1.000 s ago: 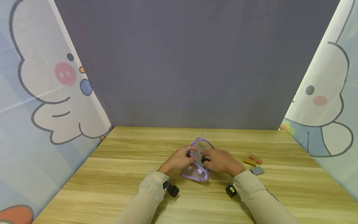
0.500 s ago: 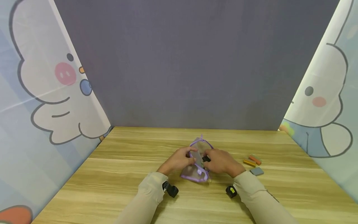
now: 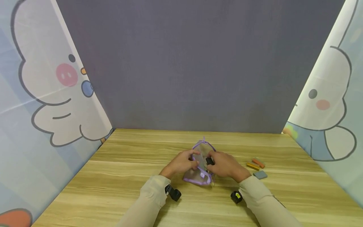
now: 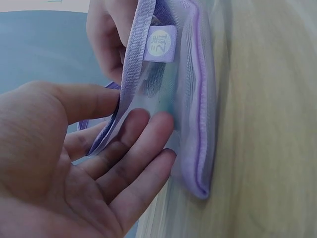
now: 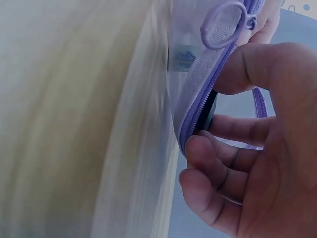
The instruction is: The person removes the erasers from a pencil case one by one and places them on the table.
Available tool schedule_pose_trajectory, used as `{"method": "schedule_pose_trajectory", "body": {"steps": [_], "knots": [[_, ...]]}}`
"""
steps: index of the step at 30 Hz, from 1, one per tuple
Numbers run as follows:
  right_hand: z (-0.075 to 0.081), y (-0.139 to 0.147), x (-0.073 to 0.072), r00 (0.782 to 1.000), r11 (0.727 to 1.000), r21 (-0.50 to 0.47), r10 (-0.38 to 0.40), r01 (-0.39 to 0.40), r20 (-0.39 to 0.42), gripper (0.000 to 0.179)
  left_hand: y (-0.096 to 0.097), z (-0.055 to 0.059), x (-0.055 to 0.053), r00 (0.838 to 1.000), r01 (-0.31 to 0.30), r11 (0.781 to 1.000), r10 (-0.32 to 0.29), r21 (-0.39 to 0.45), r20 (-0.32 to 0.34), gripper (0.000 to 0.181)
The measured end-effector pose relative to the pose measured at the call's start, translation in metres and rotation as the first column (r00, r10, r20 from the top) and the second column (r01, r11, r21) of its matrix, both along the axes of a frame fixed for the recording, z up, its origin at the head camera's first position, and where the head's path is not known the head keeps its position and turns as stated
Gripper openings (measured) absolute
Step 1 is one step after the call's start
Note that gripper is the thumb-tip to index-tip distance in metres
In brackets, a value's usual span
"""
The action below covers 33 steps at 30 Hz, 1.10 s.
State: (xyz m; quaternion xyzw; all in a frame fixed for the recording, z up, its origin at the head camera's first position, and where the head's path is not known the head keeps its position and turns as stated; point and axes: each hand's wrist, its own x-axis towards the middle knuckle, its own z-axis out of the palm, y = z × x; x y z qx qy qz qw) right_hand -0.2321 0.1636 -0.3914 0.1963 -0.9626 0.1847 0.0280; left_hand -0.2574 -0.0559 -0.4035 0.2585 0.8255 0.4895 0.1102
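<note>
A see-through mesh zip pouch [image 3: 194, 176] with purple trim lies on the table, its zip open. My left hand [image 3: 181, 163] pinches one edge of the opening between thumb and fingers; in the left wrist view the other fingertips rest along the pouch's side, near a purple label [image 4: 160, 43]. At the opposite edge, my right hand [image 3: 224, 164] holds a small black block-like object [image 3: 210, 161] between thumb and fingers at the mouth. The zip band partly hides this black object [image 5: 205, 115] in the right wrist view. Something greyish shows inside the pouch, its kind unclear.
Right of the pouch lie a yellow block [image 3: 253, 166], an orange block [image 3: 258, 163] and a grey flat block [image 3: 260, 174] on the wooden table [image 3: 127, 164]. A dark panel [image 3: 181, 69] stands behind the table, with cartoon-printed sheets on both sides.
My right hand has shifted slightly, and the black object between its fingers shows a bit more and sits tilted. My left hand keeps its hold on the pouch edge.
</note>
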Motion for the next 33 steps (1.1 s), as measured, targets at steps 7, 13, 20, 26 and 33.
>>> {"method": "schedule_pose_trajectory", "body": {"steps": [7, 13, 20, 26, 33], "knots": [[0.0010, 0.0009, 0.0021, 1.000, 1.000, -0.024, -0.002, 0.002, 0.000, 0.035, -0.0003, -0.0008, 0.0001, 1.000, 0.005, 1.000, -0.005, -0.002, 0.011, 0.045], [0.0035, 0.0021, 0.0025, 1.000, 0.999, -0.040, -0.003, 0.003, 0.007, 0.036, -0.0010, 0.0015, -0.0002, 1.000, 0.004, 1.000, -0.004, -0.013, 0.005, 0.045], [0.0048, 0.0014, 0.0034, 1.000, 0.999, -0.048, 0.001, -0.001, 0.018, 0.038, -0.0007, 0.0010, 0.0003, 1.000, 0.002, 1.000, -0.002, -0.009, 0.010, 0.044], [0.0032, 0.0000, 0.0041, 1.000, 0.999, -0.041, 0.004, -0.003, 0.006, 0.041, -0.0019, 0.0004, 0.0006, 1.000, -0.005, 1.000, 0.005, -0.014, -0.003, 0.045], [0.0048, -0.0005, 0.0059, 1.000, 0.998, -0.055, -0.013, 0.014, 0.023, 0.042, -0.0031, 0.0011, -0.0006, 1.000, -0.001, 1.000, 0.001, -0.026, -0.012, 0.045]]}}
